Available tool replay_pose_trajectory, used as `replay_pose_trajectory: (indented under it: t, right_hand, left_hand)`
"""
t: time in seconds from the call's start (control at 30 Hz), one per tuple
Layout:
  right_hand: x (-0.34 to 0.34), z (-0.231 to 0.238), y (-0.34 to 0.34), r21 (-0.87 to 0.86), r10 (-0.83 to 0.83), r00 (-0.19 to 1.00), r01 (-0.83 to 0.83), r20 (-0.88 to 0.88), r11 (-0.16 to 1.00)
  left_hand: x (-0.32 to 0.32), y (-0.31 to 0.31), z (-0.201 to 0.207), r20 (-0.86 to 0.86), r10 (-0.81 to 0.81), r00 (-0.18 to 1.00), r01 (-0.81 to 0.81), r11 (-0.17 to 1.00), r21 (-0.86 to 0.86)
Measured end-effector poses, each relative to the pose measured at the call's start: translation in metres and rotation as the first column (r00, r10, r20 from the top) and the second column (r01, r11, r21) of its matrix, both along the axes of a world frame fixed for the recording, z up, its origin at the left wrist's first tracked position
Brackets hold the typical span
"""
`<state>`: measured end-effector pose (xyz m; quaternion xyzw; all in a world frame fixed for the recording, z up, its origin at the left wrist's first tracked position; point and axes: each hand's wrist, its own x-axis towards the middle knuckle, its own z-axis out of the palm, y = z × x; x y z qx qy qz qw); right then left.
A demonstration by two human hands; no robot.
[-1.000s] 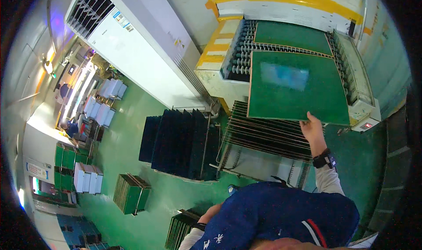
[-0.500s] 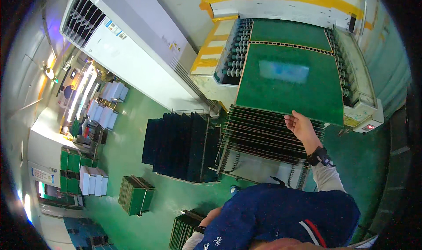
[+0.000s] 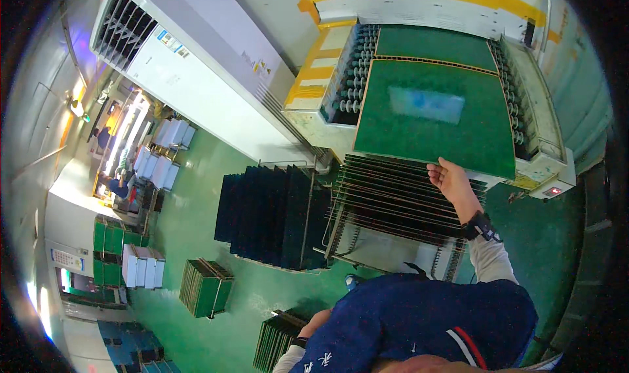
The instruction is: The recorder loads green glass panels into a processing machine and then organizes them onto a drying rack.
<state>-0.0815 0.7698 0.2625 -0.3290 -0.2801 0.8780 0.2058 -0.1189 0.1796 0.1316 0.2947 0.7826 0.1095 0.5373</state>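
A large green panel (image 3: 432,127) lies flat on the roller conveyor (image 3: 350,88), its front edge jutting out toward me. At that front edge, right of its middle, the fingers of my right hand (image 3: 452,181) are closed on the rim, with the thumb uppermost. A second green panel (image 3: 436,45) lies beyond it, farther into the machine. Just below the front edge stands a rack (image 3: 400,199) of upright dark panels in a row. My left hand (image 3: 317,323) hangs low beside my body, near a stack of green panels (image 3: 275,340); its fingers are hidden.
Left of the rack stands another rack of dark panels (image 3: 265,219). A smaller bundle of green panels (image 3: 207,286) rests on the green floor. A tall white air conditioner (image 3: 209,78) rises behind. Farther left are stacked panels and other people (image 3: 118,187) at a lit bench.
Both green panels on the rollers have slid a little farther into the machine. My right hand has followed at the front edge. My left hand stays low by my side.
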Motion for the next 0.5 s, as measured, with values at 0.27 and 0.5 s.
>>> replay_pose_trajectory:
  t: [0.27,0.5]
  right_hand:
    - [-0.006,0.001,0.001,-0.017,0.002,1.0,-0.002,-0.02,1.0]
    - [-0.013,-0.002,0.002,-0.023,-0.021,1.0,0.021,-0.017,1.0]
  left_hand:
    - [0.002,-0.006,-0.011,0.002,-0.005,1.0,0.005,1.0,0.025]
    - [0.003,-0.01,-0.025,-0.036,0.022,0.999,-0.02,0.997,0.07]
